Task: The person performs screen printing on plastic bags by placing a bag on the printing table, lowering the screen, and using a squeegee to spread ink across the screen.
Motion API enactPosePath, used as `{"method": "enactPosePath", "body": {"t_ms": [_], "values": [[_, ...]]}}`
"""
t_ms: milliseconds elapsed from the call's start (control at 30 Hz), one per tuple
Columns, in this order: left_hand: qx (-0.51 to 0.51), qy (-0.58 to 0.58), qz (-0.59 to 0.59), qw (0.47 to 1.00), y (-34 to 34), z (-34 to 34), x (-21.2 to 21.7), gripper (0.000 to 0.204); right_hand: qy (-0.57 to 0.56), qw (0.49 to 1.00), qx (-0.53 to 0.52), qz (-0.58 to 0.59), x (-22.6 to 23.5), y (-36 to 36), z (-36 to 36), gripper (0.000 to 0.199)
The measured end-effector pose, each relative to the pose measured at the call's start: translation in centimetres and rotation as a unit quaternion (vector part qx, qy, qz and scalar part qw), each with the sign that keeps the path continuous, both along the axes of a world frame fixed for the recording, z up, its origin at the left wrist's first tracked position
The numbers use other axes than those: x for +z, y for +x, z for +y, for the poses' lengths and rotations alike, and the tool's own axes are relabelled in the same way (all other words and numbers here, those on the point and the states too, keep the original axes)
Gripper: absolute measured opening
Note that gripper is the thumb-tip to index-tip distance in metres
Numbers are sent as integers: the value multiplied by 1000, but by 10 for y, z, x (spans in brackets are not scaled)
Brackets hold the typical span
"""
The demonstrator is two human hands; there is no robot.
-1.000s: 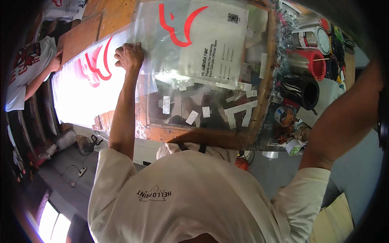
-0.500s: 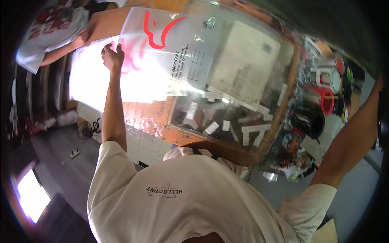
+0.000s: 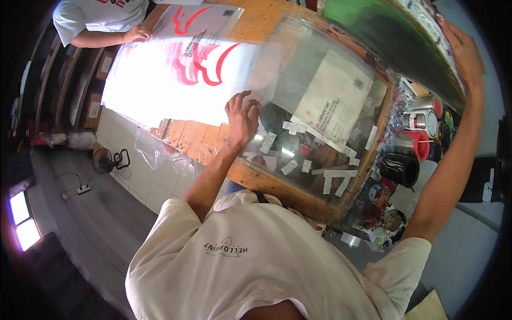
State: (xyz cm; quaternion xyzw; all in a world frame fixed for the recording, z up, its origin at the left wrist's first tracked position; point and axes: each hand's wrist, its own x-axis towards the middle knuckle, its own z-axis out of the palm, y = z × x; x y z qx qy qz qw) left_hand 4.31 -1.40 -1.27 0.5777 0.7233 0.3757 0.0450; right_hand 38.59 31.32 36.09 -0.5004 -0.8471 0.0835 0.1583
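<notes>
My left hand (image 3: 244, 118) is over the near side of the table, its fingers curled and closed at the near right corner of a clear plastic bag (image 3: 268, 72). Beneath lies a bright, glare-washed stack of translucent bags, where a red print (image 3: 217, 66) shows. My right hand (image 3: 460, 50) is raised at far right, fingers wrapped round the edge of a tilted printing screen (image 3: 368, 26) with green mesh. Between them, a pale printed sheet (image 3: 333, 101) lies under the clear table cover. A separate bag with a red print (image 3: 184, 21) is at the far left.
A co-worker's hand (image 3: 137, 33) touches the far left bag. Paint cans (image 3: 421, 121) and a black container (image 3: 402, 169) crowd the right edge. Bits of white tape (image 3: 341, 173) sit on the table cover. A fan (image 3: 104, 160) stands at left below the table.
The red-printed bag has moved to the far left, near the co-worker's hand. My left hand has come right and nearer. The raised screen and my right hand now show at upper right.
</notes>
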Motion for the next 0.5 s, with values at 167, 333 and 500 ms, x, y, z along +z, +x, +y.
{"method": "enactPosePath", "body": {"t_ms": [167, 333, 500], "values": [[-29, -145, 102, 984, 23, 33, 5, 43, 260, 964, -38, 48, -15, -41, -52, 62], [-94, -144, 183, 968, 64, 77, -29, 68, 203, 979, -16, -22, -1, -46, -46, 69], [-227, -107, 184, 950, 148, 117, -33, 67, 90, 995, 39, -28, 3, -37, -15, 71]]}}
